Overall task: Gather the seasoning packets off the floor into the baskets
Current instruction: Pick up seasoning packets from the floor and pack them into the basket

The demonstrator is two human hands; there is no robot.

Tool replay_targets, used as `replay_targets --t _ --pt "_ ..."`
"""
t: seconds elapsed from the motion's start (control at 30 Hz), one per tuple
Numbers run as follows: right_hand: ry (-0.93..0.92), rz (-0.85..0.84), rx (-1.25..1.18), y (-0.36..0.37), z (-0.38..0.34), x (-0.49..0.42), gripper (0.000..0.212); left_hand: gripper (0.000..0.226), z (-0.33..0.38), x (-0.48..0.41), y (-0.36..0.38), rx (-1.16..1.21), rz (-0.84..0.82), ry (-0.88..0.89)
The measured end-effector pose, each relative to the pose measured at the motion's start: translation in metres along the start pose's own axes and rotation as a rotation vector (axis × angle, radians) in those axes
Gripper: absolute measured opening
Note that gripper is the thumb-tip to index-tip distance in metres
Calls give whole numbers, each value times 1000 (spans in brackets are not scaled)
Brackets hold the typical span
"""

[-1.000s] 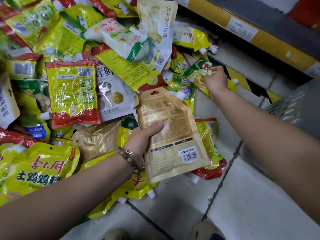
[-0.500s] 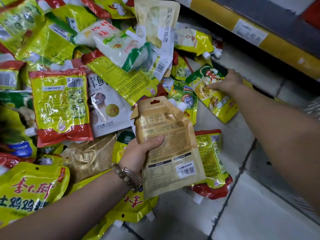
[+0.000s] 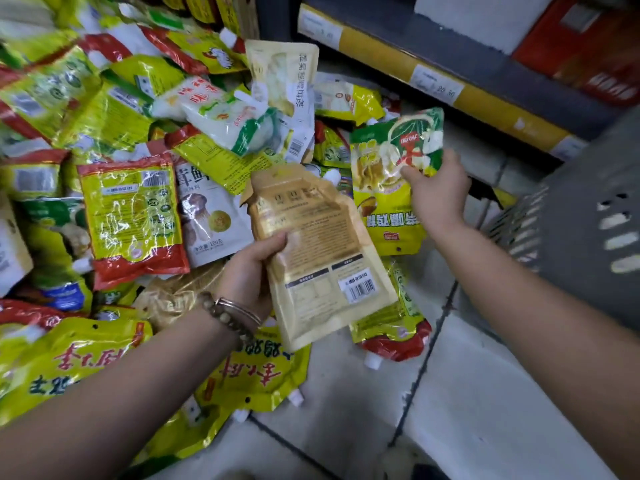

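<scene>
The left hand [image 3: 251, 271] grips a tan pouch [image 3: 318, 251] by its edge; the right hand [image 3: 437, 192] pinches a green-yellow packet [image 3: 391, 188] lifted beside it; a grey basket [image 3: 585, 223], somewhat blurred, sits just right of that hand.

Pale tiled floor [image 3: 467, 393] here, and left of the left hand [image 3: 249, 271] it's buried under a heap of seasoning packets [image 3: 128, 209]. A yellow-and-red spouted pouch [image 3: 391, 327] lies below the right hand [image 3: 436, 192]. The grey basket [image 3: 571, 230] to that hand's right is probably standing on the tiles.

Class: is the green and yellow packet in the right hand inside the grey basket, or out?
Out. The right hand holds the green and yellow packet above the floor, left of the grey basket.
</scene>
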State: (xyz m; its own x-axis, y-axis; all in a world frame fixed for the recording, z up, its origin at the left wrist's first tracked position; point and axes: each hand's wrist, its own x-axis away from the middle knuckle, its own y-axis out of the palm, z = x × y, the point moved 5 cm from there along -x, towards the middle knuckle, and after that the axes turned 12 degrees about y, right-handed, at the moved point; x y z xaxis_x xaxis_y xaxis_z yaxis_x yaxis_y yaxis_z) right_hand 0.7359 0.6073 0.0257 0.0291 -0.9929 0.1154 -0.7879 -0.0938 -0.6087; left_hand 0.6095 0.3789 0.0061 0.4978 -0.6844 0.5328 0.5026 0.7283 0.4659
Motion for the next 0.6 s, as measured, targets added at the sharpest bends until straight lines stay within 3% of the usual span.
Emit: replay_targets --t 0.23,0.4,0.6 --pt "-93 42 -194 -93 -68 94 23 22 81 50 31 -141 -25 206" --pt "-215 121 -306 -169 -134 137 23 45 143 95 88 -187 -95 290" --pt "-232 202 -444 -290 -164 97 21 25 173 123 210 -280 -336 335"
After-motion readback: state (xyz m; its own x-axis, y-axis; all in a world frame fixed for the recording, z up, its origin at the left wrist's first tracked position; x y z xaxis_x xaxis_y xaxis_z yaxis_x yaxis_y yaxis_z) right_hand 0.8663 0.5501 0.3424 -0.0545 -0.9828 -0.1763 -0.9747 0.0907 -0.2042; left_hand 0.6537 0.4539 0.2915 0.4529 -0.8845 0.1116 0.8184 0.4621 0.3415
